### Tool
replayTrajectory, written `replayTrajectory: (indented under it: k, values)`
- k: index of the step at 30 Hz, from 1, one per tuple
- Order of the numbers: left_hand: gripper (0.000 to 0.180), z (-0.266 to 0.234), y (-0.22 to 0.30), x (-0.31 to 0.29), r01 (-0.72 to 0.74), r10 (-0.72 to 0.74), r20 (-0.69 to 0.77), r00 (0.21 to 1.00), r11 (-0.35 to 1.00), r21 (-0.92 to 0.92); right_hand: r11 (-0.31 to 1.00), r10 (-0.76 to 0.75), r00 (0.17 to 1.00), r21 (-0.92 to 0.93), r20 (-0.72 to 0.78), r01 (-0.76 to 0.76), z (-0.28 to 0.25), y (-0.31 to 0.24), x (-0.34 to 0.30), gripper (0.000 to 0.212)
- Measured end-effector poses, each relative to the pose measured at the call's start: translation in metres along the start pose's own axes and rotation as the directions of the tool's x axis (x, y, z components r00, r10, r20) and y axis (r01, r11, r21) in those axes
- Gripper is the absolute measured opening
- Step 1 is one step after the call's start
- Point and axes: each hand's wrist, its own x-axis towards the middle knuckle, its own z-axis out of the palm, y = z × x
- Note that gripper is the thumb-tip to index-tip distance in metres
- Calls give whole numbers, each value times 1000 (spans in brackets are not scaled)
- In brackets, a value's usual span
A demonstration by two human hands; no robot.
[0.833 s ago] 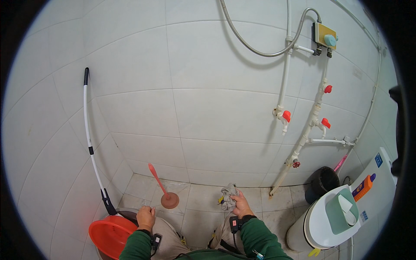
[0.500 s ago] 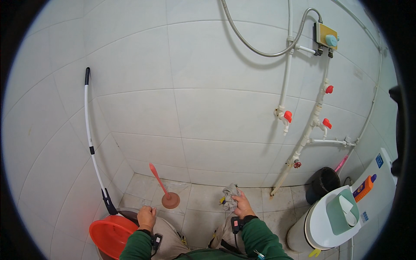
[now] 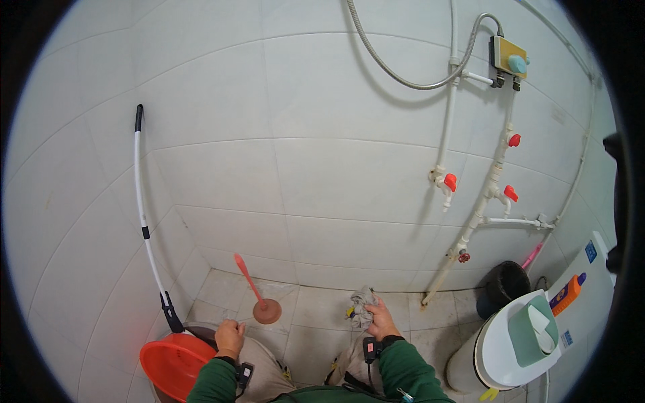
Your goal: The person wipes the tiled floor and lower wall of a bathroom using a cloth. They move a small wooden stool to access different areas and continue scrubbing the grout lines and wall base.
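My right hand (image 3: 381, 322) grips a crumpled grey cloth (image 3: 362, 303) with a bit of yellow at its side, held low over the tiled floor (image 3: 316, 316) in front of my right knee. My left hand (image 3: 230, 336) rests on my left knee with its fingers curled and nothing in it. Just beyond that hand, a plunger with a pink handle and brown cup (image 3: 263, 303) stands on the floor. Both arms wear green sleeves with a black band at each wrist.
An orange-red basin (image 3: 171, 363) sits at my lower left, beside a white mop handle (image 3: 143, 215) leaning in the corner. A white toilet (image 3: 517, 342) and black bin (image 3: 502, 287) are at the right. White pipes with red taps (image 3: 490, 195) run up the tiled wall.
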Motion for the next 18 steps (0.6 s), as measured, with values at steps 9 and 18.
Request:
replayTrajectory:
  k: [9, 18]
  values:
    - [30, 3, 2, 0, -32, 32, 10, 999, 999, -27, 1000, -12, 999, 2, -39, 12, -14, -8, 1, 53]
    - [31, 4, 6, 2, -29, 30, 28, 999, 999, -39, 1000, -20, 997, -18, -76, 18, -10, -10, -3, 51]
